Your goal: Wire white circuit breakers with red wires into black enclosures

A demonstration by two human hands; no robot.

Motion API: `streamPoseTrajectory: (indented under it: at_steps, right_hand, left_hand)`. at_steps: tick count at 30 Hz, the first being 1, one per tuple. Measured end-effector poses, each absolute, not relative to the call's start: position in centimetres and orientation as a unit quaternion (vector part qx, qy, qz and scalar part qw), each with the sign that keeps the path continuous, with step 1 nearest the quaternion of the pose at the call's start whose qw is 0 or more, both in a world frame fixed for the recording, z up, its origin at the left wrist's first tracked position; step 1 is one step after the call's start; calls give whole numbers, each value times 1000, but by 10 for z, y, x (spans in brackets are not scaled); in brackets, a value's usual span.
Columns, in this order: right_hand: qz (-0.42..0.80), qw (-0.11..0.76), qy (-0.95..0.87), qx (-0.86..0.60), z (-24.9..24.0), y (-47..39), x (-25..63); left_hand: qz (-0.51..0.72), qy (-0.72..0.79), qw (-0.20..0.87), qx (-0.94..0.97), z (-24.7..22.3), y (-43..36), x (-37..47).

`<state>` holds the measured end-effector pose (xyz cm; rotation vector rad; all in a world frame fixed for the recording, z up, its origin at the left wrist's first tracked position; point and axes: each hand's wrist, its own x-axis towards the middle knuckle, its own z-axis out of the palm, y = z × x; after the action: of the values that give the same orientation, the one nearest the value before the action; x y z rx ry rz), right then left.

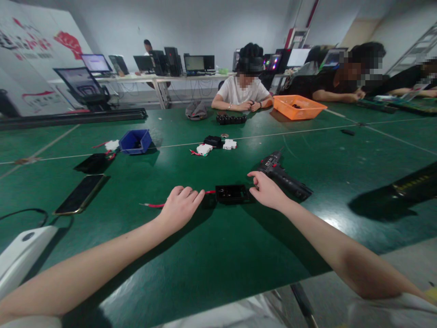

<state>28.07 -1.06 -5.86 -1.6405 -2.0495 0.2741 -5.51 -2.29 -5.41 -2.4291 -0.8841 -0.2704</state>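
Observation:
A small open-topped black plastic box (233,194) lies on the green table in front of me, with a red wire (210,192) running out of its left end. My left hand (182,207) is closed around this red wire, and its stripped end sticks out to the left of the fist. Beside the box's right end is my right hand (268,190), index finger stretched out and the other fingers partly curled. Nothing shows between its fingers; whether the thumb touches the box I cannot tell. Just behind that hand lies a black power drill (285,175), its bit pointing away.
White connectors (204,149) and a black part (213,141) lie ahead. On the left are a blue bin (135,142), another black box (91,162), a phone (81,194) and a white device (25,253). An orange basket (298,108) stands near people seated across the table.

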Motion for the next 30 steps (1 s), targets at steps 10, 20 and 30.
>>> streamPoseTrajectory:
  at_steps: [10,20,30]
  right_hand:
    - [116,233,-773,-579,-68,-4,287]
    - [80,192,-781,-589,-60,-7,284]
    - [86,211,-770,-597,-54,-8,279]
  left_hand:
    - [-106,-330,253,-903,-53,-23,-55]
    - [-109,-326,244,-907,-53,-23,-55]
    - [-90,-326,260,-904,-55,-22,-56]
